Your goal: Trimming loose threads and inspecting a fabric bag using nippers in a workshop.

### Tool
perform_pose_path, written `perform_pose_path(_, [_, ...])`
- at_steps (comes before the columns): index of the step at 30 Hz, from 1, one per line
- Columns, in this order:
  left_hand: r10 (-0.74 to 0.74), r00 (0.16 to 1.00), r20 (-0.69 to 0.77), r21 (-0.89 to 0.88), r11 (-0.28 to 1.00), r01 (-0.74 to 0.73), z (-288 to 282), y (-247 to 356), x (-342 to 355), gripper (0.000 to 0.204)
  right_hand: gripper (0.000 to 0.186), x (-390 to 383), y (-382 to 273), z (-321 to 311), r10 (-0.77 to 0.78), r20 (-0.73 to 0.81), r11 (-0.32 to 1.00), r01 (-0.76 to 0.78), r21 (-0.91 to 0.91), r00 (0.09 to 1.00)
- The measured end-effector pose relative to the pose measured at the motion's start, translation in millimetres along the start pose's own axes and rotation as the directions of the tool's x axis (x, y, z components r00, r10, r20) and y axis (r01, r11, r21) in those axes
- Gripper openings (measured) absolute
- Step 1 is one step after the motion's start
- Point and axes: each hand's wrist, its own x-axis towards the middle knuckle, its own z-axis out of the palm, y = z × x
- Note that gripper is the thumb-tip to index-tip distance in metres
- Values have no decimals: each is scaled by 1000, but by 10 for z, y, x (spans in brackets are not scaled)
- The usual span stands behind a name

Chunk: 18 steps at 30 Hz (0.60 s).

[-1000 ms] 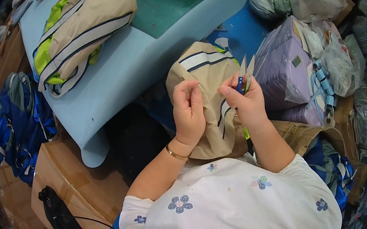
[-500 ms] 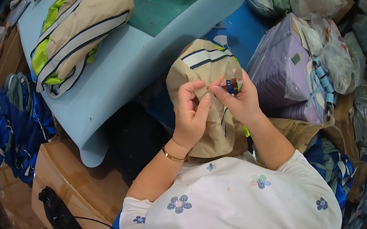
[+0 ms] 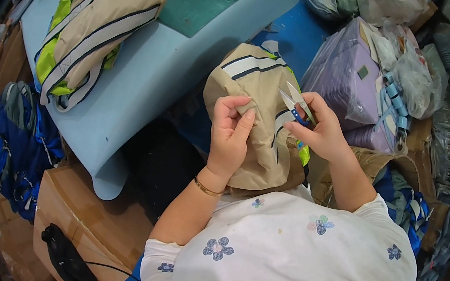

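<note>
A beige bag (image 3: 260,167) with white-and-navy stripes and lime edging rests on my lap. My left hand (image 3: 230,139) is closed at its upper middle, thumb and fingertips pinching a fold of the beige fabric. My right hand (image 3: 320,130) holds small thread snips (image 3: 296,96) with blue and green handles at the bag's right side; the blades point up and are parted.
Another striped beige bag (image 3: 93,38) lies on a pale blue draped table (image 3: 98,141) with a green mat (image 3: 197,6). Blue bags (image 3: 19,146) hang left; a carton (image 3: 72,202) with a black pouch (image 3: 66,260) stands below. Plastic-wrapped lilac stacks (image 3: 342,72) and packing piles are right.
My right hand came in to meet my left at the fabric, then moved away to the right and slightly down with the snips. My left thumb and fingers now pinch the cloth.
</note>
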Motion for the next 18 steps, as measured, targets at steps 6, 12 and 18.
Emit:
perform_pose_path(6, [0, 1000, -6, -29, 1000, 0, 7, 6, 5, 20, 43, -7, -70, -2, -127, 89, 914, 152, -376, 988])
perform_pose_path(12, [24, 999, 31, 43, 999, -25, 13, 2, -8, 21, 46, 36, -227, 6, -135, 147, 842, 191, -504, 980])
perform_pose_path(18, [27, 998, 63, 9, 1000, -28, 28, 17, -5, 20, 45, 37, -244, -21, -166, 172, 794, 235, -561, 971])
